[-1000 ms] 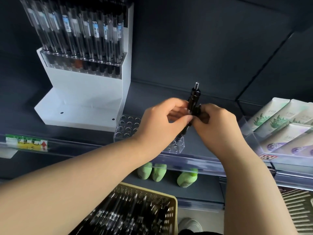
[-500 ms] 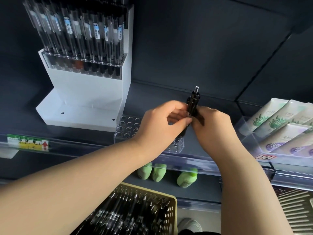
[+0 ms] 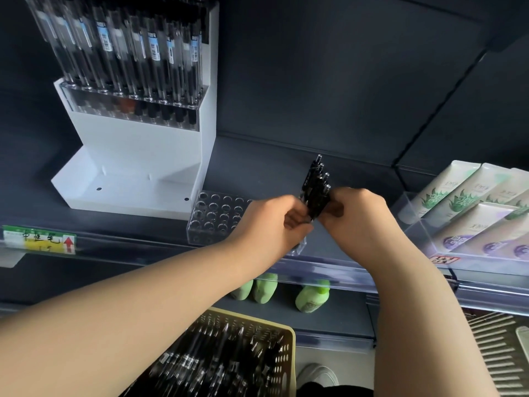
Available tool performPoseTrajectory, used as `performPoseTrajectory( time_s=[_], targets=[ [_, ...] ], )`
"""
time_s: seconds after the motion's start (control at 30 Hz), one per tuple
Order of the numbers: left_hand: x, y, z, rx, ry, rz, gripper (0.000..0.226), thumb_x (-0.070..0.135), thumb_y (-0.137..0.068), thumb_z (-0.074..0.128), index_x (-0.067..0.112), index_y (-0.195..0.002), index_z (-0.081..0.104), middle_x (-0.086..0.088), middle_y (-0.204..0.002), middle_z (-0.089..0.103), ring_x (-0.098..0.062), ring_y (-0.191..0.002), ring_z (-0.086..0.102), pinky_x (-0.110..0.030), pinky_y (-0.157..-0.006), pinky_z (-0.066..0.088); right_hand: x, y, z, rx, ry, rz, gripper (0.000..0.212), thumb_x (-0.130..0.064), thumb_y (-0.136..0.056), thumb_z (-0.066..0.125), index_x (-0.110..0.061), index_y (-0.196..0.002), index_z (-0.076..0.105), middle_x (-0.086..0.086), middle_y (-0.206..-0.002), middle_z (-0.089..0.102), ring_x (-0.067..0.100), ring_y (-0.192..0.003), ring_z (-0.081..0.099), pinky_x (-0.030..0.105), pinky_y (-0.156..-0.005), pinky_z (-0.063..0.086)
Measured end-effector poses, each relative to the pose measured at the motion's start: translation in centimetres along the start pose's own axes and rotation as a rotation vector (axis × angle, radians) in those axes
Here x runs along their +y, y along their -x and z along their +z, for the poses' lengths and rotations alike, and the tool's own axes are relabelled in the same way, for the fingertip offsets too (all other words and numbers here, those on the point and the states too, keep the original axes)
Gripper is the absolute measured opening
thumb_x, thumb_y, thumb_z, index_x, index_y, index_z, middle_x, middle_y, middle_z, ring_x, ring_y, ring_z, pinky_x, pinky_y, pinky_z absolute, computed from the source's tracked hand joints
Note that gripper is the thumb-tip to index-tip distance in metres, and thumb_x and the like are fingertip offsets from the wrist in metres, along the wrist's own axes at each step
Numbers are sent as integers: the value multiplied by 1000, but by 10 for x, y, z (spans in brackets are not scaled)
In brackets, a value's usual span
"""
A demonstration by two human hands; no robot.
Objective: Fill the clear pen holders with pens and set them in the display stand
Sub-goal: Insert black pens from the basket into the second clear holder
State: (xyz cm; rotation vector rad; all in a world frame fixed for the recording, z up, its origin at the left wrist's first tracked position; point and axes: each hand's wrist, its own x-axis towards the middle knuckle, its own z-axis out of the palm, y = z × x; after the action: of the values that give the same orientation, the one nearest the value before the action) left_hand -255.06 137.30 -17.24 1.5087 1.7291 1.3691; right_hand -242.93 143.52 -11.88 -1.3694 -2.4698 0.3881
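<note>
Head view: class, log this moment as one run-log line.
left hand, right hand: gripping pen bundle | clear holder: visible holes empty, beside display stand

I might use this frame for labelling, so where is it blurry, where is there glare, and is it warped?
Head view: the loose pens in the basket at the bottom are smeared; head view: the left hand, right hand and bundle of pens are sharp; head view: pale reflections streak the clear pens in the display stand; head view: the stand's uprights tilt, a wide-angle effect.
</note>
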Motion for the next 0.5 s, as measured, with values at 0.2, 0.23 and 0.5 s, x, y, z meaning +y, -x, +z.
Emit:
performPoseTrajectory(
  time_s=[0.2,0.23,0.5],
  targets=[
    [-2,-3,2,8,-50,13,20,9,-74,74,23,-79,60,16,-67,60,11,-61,54,-2,-63,42,2,0,3,-36,12,-2,7,-10,-85,57,-14,-80,60,8,-83,64,20,-70,49,20,-57,32],
    [-2,-2,2,9,-55,15,20,10,-74,74,22,-79,60,16,-67,60,11,-61,54,-2,-63,42,3,0,3,-42,13,0,5,-11,-85,58,-14,-83,62,6,-80,62,18,-67,47,17,-57,33],
    [-7,8,-14,-1,-114,3,19,16,-75,75,23,-88,64,14,-77,62,2,-70,59,-9,-68,46,5,13,7,-61,46,70,28,-15,-84,63,-12,-112,64,-3,-79,59,18,-80,53,14,-60,30]
  ],
)
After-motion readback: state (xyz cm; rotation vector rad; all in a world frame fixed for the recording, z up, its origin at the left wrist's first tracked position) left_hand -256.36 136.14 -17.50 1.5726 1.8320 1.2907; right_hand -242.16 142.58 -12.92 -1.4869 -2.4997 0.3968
